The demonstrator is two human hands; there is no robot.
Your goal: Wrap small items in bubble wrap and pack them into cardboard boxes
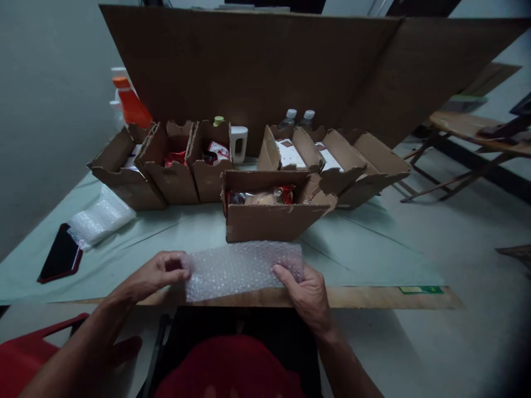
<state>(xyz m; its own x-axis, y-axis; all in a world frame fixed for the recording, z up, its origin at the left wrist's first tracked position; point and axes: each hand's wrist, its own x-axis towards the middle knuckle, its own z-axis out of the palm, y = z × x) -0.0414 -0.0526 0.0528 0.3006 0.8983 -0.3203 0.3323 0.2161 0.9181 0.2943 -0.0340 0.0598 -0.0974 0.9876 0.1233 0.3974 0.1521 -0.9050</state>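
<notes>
The person's left hand (156, 273) pinches the l. end of a strip of bubble wrap (240, 271), thumb & fingers closed narrow on it. Right hand (307, 294) has the r. end, thumb flat on top, other fingers round the back. Strip's spread btwn the two, held over the front edge of the tabletop (385, 265), approx. mid-length.

Just past the wrap, apart from both hands, is the middle box (274, 224), brown cardboard, open-topped, long side to the person, w/ clear packaging & sth. red inside. Light's poor in there, so can't fairly say what the goods are.

Out to the l., a folded piece of wrap (102, 218) lies near the tabletop's left edge; dark phone (60, 251) right beside it, poss. slightly under it, nearer the front left corner. At the front right corner, a green label (421, 289) on the bare wood strip (352, 297).

Toward the back edge: left row of boxes (178, 185), three side by side, red packets in a couple; then a white handled container (239, 142) in the gap; then right row of boxes (341, 179), also three, white items showing in two. Orange bottle (135, 108) behind the l. row, near the back left corner; two white-capped bottles (307, 117) behind the r. row. Big cardboard panel (257, 66) stands behind the lot.

Off the tabletop: wooden chair (460, 127) out r., sth. red (25, 354) low l.
</notes>
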